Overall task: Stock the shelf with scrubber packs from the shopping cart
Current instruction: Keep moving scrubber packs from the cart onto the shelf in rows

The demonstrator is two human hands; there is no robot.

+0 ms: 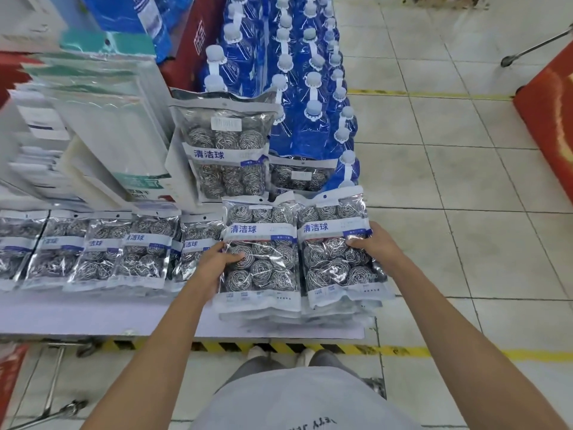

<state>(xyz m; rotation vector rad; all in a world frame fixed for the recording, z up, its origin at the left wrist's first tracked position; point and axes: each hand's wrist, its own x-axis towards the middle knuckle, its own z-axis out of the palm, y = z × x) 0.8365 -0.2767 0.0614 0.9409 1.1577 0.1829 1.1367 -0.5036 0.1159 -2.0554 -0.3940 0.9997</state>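
Two stacks of clear scrubber packs filled with steel-wool balls lie side by side at the right end of the pale shelf (124,321). My left hand (214,259) grips the left edge of the left stack (260,256), thumb on top. My right hand (372,243) holds the right edge of the right stack (335,249). A row of several more scrubber packs (102,249) lies overlapping along the shelf to the left. One pack (226,150) stands upright behind, and another (297,176) lies behind the stacks.
Blue bottles with pale caps (310,88) fill the display behind the shelf. White and green packaged goods (102,119) are stacked at back left. A metal cart frame (55,386) shows at lower left. Tiled floor with yellow lines lies to the right, beside a red stand (548,119).
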